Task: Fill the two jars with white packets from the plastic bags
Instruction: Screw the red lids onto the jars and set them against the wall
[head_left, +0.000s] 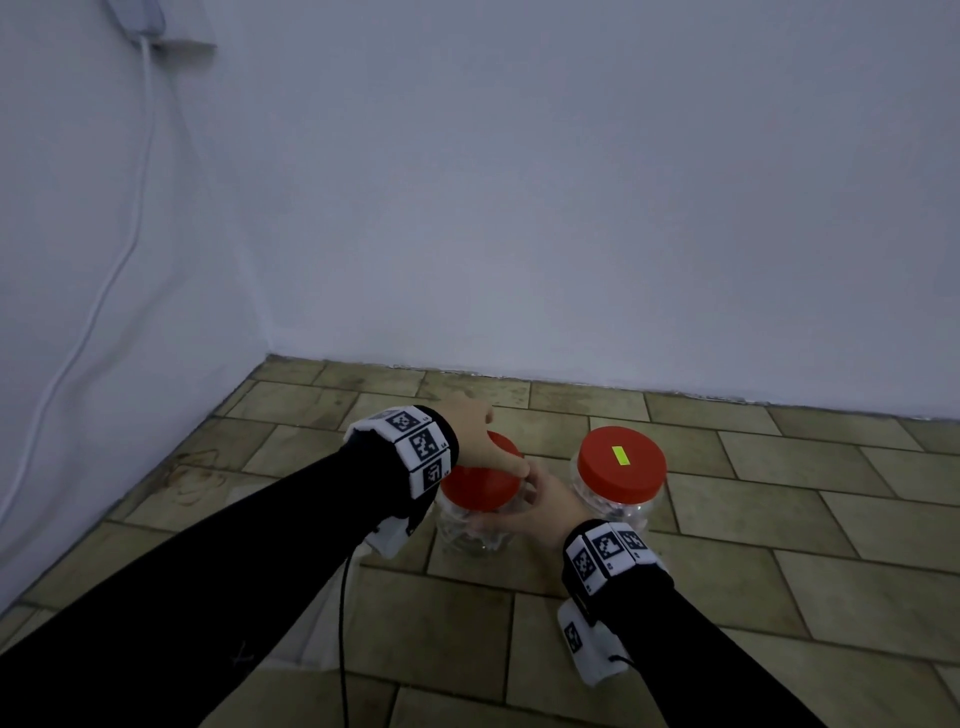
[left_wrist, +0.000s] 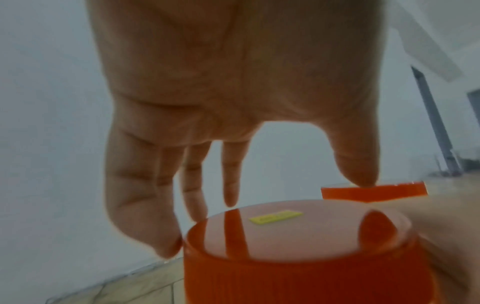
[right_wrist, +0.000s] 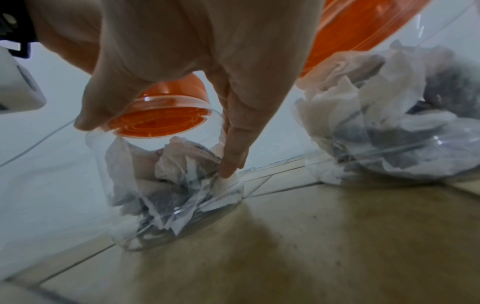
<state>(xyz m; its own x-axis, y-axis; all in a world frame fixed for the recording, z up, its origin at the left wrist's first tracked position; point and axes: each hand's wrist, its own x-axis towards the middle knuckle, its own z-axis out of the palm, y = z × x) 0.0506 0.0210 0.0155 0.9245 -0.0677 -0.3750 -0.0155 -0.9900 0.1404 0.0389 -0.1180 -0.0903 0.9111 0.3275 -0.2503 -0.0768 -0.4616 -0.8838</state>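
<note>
Right wrist view, nearest first: the right hand (right_wrist: 197, 61) reaches round the clear plastic jar with the red screw lid (right_wrist: 166, 164), thumb on one side and fingers (right_wrist: 231, 162) laid down its wall, steadying it on the tan tiled floor (right_wrist: 311, 236). White packets (right_wrist: 171, 170), crumpled and showing dark contents, already lie inside. Just beside it to the right stands the second clear plastic jar with a red lid (right_wrist: 389, 131), likewise holding packets.

From the left wrist, the left hand (left_wrist: 233, 82) hangs over the first lid (left_wrist: 298, 246), fingers extended and loose, the little fingertip (left_wrist: 166, 246) touching the rim; no grasp has closed.

Risks, as I judge them: the jar is light and smooth, so twisting the lid against a loose one-handed hold could spin or tip it, perhaps into its close neighbour. A half-seated lid could cross-thread.

Each lid carries a small yellow rectangular sticker (head_left: 621, 455); any print on it is too blurred to read. Both wrists wear white bands with black square code markers (head_left: 423, 447). No plastic bags are in view. Beyond stand a pale wall (head_left: 519, 182) and a white cable (head_left: 130, 223).
</note>
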